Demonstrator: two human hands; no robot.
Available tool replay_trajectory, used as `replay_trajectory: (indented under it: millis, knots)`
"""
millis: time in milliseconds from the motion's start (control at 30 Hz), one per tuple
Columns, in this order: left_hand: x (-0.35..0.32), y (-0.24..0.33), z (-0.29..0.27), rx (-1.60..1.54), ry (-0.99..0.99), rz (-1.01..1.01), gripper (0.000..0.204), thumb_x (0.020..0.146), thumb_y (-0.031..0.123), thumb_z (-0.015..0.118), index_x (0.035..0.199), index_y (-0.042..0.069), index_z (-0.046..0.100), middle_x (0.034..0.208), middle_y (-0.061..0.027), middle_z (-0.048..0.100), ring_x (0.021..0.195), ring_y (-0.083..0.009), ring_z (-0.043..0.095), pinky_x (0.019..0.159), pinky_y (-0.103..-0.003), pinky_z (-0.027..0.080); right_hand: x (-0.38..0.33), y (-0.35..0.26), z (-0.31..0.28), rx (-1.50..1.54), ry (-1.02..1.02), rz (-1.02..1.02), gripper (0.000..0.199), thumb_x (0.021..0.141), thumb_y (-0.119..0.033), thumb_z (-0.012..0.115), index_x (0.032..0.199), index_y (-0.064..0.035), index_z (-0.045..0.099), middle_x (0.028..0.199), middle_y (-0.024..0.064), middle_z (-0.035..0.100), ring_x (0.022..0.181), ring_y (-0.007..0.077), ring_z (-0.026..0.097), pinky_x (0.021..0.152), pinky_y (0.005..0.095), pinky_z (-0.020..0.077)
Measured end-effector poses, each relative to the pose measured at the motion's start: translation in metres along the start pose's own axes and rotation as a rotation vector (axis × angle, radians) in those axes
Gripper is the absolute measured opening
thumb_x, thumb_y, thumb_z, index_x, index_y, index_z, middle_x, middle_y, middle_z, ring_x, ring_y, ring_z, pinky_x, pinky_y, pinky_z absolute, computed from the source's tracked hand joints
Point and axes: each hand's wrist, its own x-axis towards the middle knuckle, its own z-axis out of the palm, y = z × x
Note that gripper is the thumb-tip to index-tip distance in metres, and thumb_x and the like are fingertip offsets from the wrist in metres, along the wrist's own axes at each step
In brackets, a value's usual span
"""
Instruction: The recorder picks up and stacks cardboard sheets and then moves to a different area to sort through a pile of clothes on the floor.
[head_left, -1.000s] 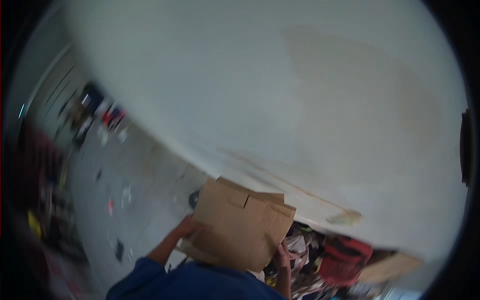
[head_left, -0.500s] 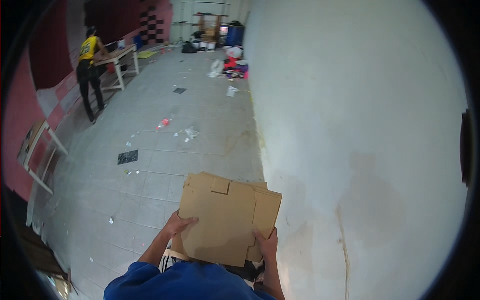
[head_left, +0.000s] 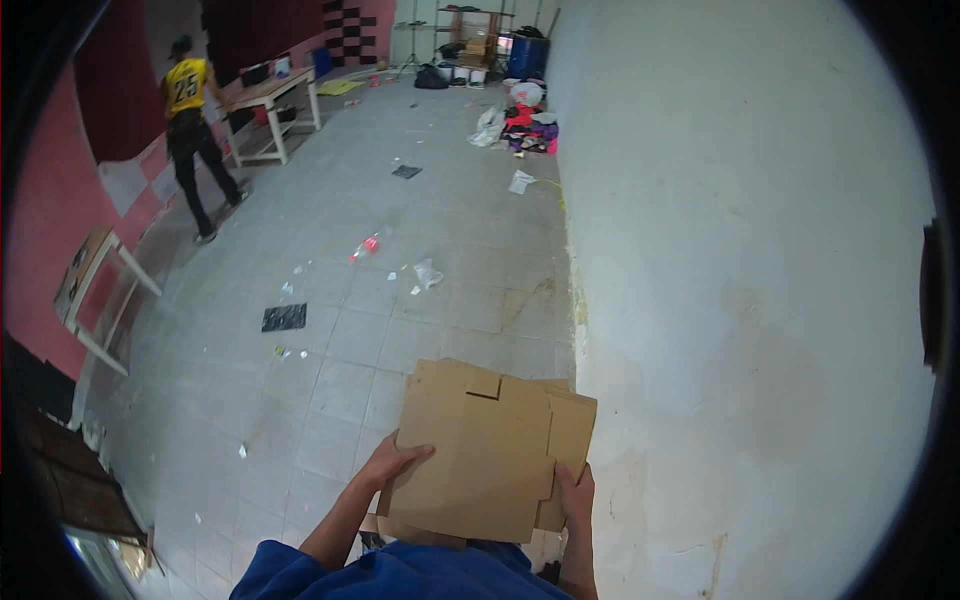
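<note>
A stack of flattened brown cardboard boxes (head_left: 465, 450) is held in front of my body, its sheets slightly fanned out. On its left edge my left hand (head_left: 393, 460) grips with the thumb lying on top and the fingers underneath, out of sight. My right hand (head_left: 575, 493) clasps the right edge in the same way, thumb over the narrower sheets that stick out there. A slot and a small flap show near the stack's far edge.
White wall (head_left: 760, 250) runs close along my right. Litter, a plastic bag (head_left: 428, 274) and a dark square (head_left: 284, 317) lie on the tiled floor. A person in a yellow shirt (head_left: 187, 85) stands by a table (head_left: 265, 93). A cloth heap (head_left: 530, 130) lies ahead; a small table (head_left: 100, 270) stands left.
The view has shifted, so the room's things sit farther right in it. The person at the far table has stepped and stands more upright. Both my hands keep their hold on the cardboard.
</note>
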Motion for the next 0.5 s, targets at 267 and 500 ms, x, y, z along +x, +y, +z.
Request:
replay_trajectory:
  millis: [267,500]
  knots:
    - [0.110,0.109,0.009,0.036,0.144,-0.039,0.054,0.077,0.021,0.069,0.121,-0.001,0.047,0.107,-0.0116,0.060,0.091,-0.0195,0.060,0.079,-0.032,0.049,0.166,-0.089,0.043,0.089,-0.124,-0.028,0.048,0.077,-0.026,0.071,0.112,0.0010,0.051,0.102,0.0112,0.062,0.091,0.0184,0.060,0.082,0.0316,0.0468]
    - [0.181,0.157,-0.003,-0.090,0.286,0.037,0.052,0.077,0.021,0.068,0.119,-0.001,0.048,0.106,-0.0119,0.060,0.088,-0.0195,0.061,0.075,-0.031,0.050,0.279,-0.142,0.094,0.067,-0.289,-0.115,0.038,0.083,-0.020,0.065,0.111,0.0009,0.051,0.102,0.0104,0.061,0.091,0.0168,0.059,0.081,0.0300,0.0468]
